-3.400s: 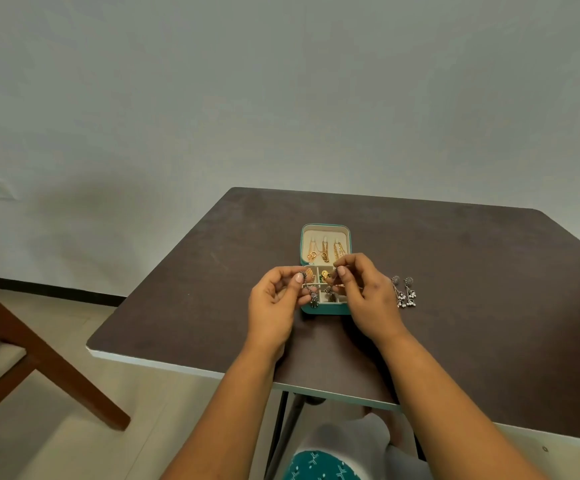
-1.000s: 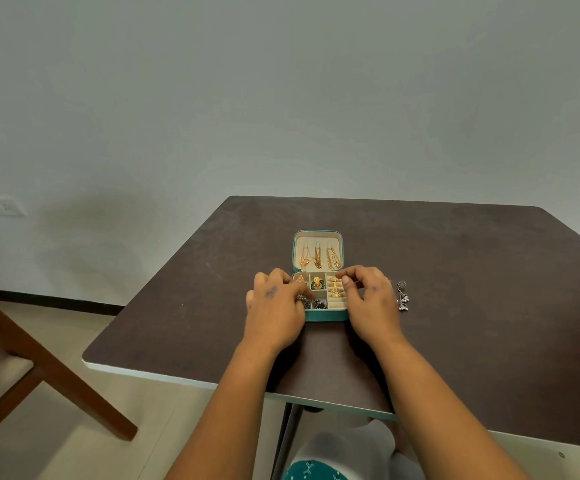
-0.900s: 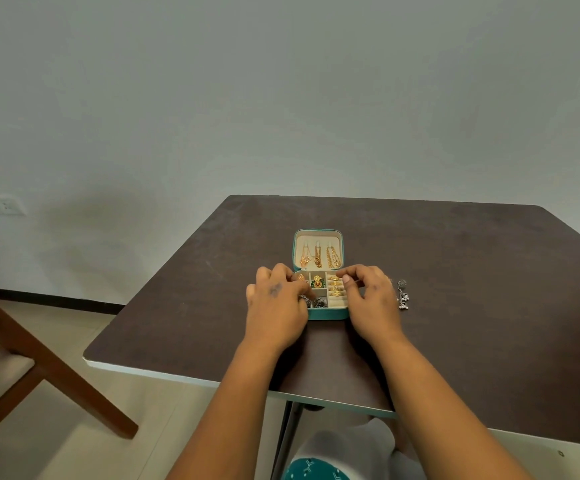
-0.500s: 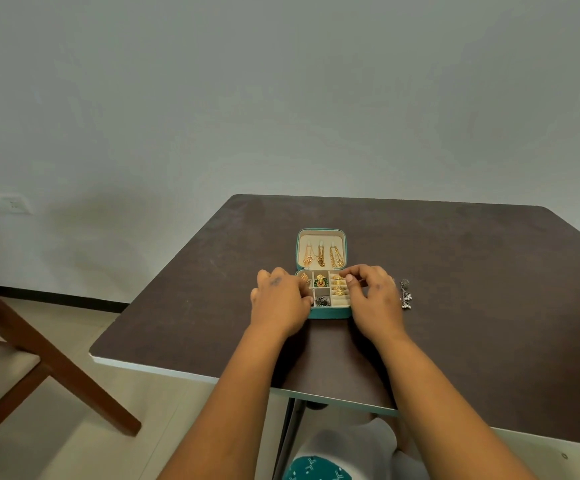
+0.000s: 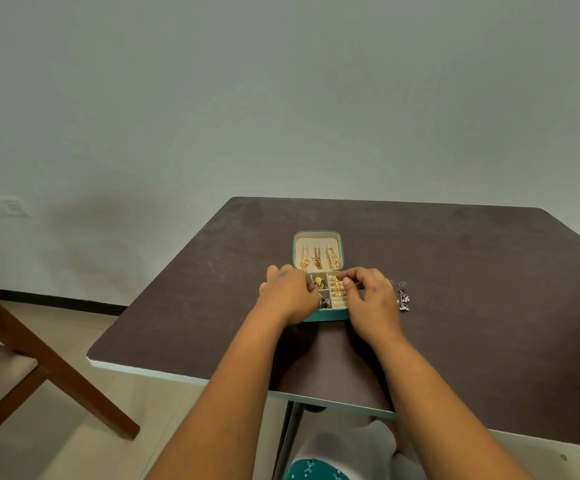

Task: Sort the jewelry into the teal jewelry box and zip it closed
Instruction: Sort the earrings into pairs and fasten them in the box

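Jewelry box (image 5: 318, 250), teal, lies open mid-table (image 5: 472, 271). L hand (image 5: 290, 296) & R hand (image 5: 371, 303) curl at its compartments; contents of grips: cannot tell. Silver earring (image 5: 402, 299) just right: light, dangly; pinch at top.

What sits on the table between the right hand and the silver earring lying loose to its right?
In the head view, only bare tabletop separates the right hand from the silver earring.
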